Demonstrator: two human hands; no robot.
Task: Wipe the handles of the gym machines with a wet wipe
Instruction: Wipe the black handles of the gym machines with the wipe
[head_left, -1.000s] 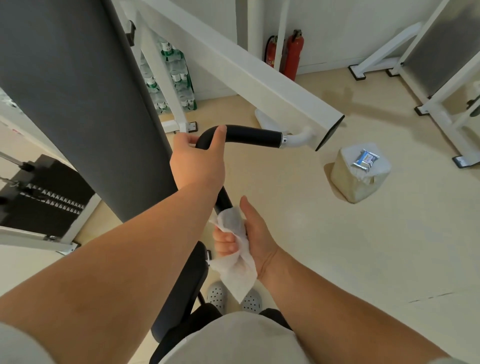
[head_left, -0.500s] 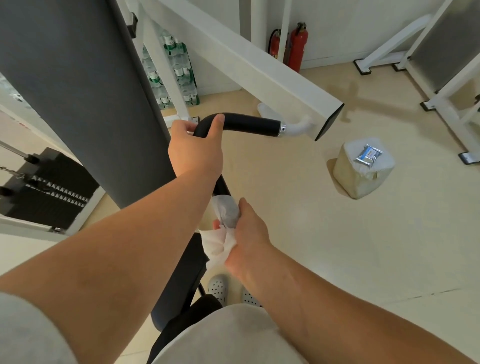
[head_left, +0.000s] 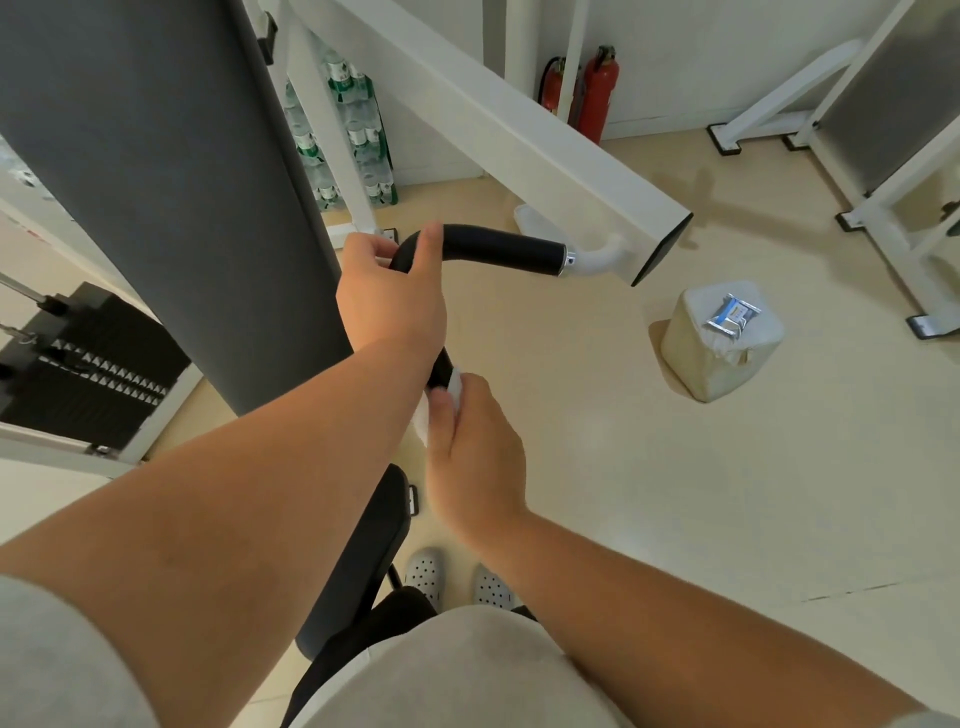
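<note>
A black bent handle (head_left: 498, 248) hangs from a white machine arm (head_left: 524, 132). My left hand (head_left: 392, 296) grips the handle at its bend. Just below it, my right hand (head_left: 475, 452) holds a white wet wipe (head_left: 434, 410) wrapped round the lower stretch of the handle. Most of the wipe is hidden under my fingers. Only a short black piece of the handle shows between the two hands.
A grey upright pad (head_left: 156, 176) stands close on the left, with a black weight stack (head_left: 88, 364) behind it. A wipes packet (head_left: 731, 314) lies on a white block (head_left: 717, 358) on the floor at right. Fire extinguishers (head_left: 597, 93) and another white machine frame (head_left: 883, 156) stand beyond.
My right hand slid up the lower part of the handle with the wipe, toward my left hand, and turned over so less wipe shows. The left hand kept its grip.
</note>
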